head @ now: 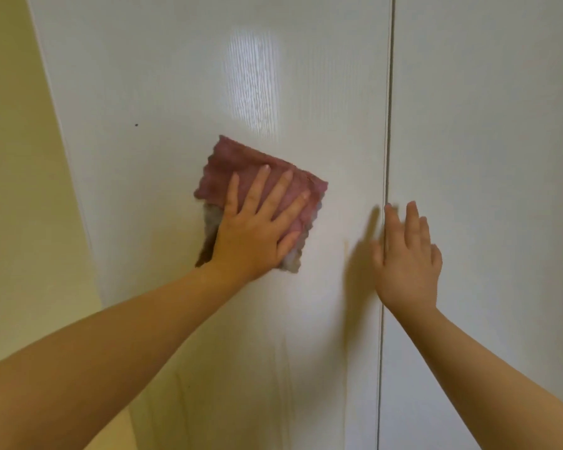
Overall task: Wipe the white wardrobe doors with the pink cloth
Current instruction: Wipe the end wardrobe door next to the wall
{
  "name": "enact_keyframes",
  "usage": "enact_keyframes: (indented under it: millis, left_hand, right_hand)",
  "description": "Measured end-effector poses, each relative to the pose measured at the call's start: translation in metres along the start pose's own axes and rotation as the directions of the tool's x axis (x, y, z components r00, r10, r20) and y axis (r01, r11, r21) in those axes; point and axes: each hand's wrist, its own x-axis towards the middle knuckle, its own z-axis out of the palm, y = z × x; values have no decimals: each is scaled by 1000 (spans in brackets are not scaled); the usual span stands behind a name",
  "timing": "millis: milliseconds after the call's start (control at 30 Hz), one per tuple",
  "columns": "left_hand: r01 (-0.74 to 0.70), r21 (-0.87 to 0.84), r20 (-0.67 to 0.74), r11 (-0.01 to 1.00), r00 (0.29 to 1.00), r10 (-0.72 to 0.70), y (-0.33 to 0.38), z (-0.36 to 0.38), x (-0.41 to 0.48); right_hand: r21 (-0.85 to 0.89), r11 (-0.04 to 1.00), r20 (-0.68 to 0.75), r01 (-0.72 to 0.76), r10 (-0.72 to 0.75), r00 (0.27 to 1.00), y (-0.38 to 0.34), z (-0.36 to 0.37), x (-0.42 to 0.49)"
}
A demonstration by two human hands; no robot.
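Flanking the left door [163,92]: yellow wall [13,164], right hand [407,264].

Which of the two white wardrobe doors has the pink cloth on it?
The left door, next to the yellow wall: the left hand presses the pink cloth flat against it. The right door has no cloth.

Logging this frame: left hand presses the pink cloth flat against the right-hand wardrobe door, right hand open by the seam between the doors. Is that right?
Not quite: the head view shows the left hand pressing the pink cloth flat against the left-hand wardrobe door, not the right-hand one. The right hand is open by the seam between the doors, as you said.
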Motion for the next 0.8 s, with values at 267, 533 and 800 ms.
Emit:
enact_keyframes:
  millis: [267, 533, 800]
  left_hand:
    - [-317, -98, 39, 943, 946, 322, 10, 6, -20]
    - [-104, -27, 45, 994, 993, 106, 45, 24, 15]
    - [-522, -36, 55, 852, 850, 524, 31, 22, 25]
  right_hand:
    - [149, 987, -189, -54, 82, 978, -6, 37, 53]
    - [206, 978, -389, 26, 57, 919, 1, 64, 67]
    - [59, 981, -418, 187, -146, 897, 30, 64, 69]
